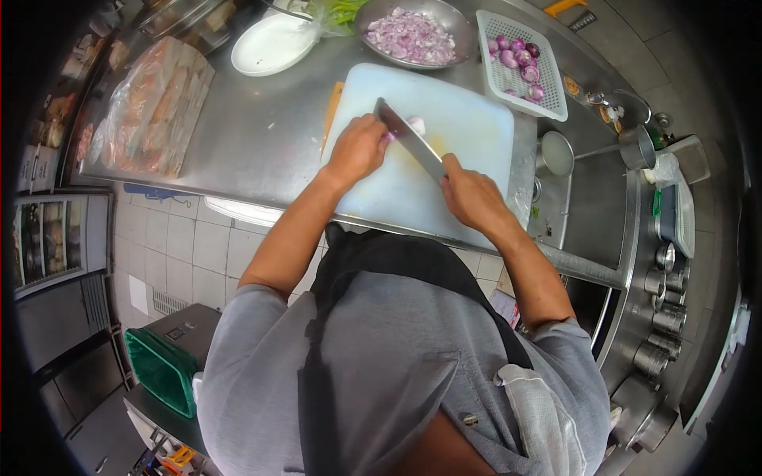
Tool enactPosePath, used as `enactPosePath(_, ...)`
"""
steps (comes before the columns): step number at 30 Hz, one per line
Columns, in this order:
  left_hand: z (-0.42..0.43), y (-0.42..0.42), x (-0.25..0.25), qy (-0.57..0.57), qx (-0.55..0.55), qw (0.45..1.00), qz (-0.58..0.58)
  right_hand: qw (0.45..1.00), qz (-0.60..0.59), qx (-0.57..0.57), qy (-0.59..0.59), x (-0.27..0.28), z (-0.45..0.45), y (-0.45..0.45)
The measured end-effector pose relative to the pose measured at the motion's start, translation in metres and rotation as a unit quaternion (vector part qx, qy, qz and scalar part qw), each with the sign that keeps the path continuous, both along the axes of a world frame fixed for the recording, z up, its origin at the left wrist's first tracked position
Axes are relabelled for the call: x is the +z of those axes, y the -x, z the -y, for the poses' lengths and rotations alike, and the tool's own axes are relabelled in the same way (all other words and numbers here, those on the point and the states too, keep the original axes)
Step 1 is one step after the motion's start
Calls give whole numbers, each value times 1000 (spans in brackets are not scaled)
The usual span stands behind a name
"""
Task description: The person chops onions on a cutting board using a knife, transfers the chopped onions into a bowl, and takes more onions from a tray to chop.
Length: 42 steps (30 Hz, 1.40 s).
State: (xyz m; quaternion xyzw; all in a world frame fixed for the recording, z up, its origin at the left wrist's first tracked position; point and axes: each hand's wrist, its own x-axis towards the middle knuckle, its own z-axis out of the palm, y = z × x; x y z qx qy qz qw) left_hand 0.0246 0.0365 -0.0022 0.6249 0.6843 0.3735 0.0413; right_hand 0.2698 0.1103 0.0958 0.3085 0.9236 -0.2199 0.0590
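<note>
My right hand [470,193] is closed around the handle of a broad kitchen knife [411,141], its blade slanting up and left over a white cutting board [468,119]. Beside the blade on its left, my left hand [361,147] has its fingers curled down on a piece of purple onion, of which only a bit shows at the fingertips. A pale cut piece of onion [416,124] lies on the board just right of the blade. Behind the board, a metal bowl [369,49] holds a heap of chopped purple onion [411,36].
A white perforated basket [498,79] with several peeled purple onions [524,57] stands right of the bowl. A white plate [274,44] and a plastic-wrapped stack [155,107] are at left. A sink [591,206] lies to the right, a green bin [163,369] below left.
</note>
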Motion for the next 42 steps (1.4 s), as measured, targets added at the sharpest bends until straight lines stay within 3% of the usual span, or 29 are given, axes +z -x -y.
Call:
enactPosePath(11,7,1,-1,-20,-4,1000,23,1000,25,13,4,-15,-7,6)
enactPosePath(17,12,5,-3,-14,-13,1000,24,1000,-2,22,-10,23,1,10)
enactPosePath(20,14,1,-4,-22,3,999,28,999,38,24,4,-15,-1,6)
enactPosePath(23,16,1,-10,-46,5,999,24,1000,-1,21,3,10,1,5)
enactPosePath(26,15,3,-16,-66,-7,997,27,999,42,25,11,-12,4,5)
enactPosePath(29,18,3,-15,-86,-10,996,27,1000,-10,27,8,6,2,3)
enactPosePath(40,20,0,-23,-84,5,996,23,999,25,10,23,-14,12,7)
enactPosePath(42,19,6,-21,-86,10,996,14,999,-15,17,24,-6,6,5)
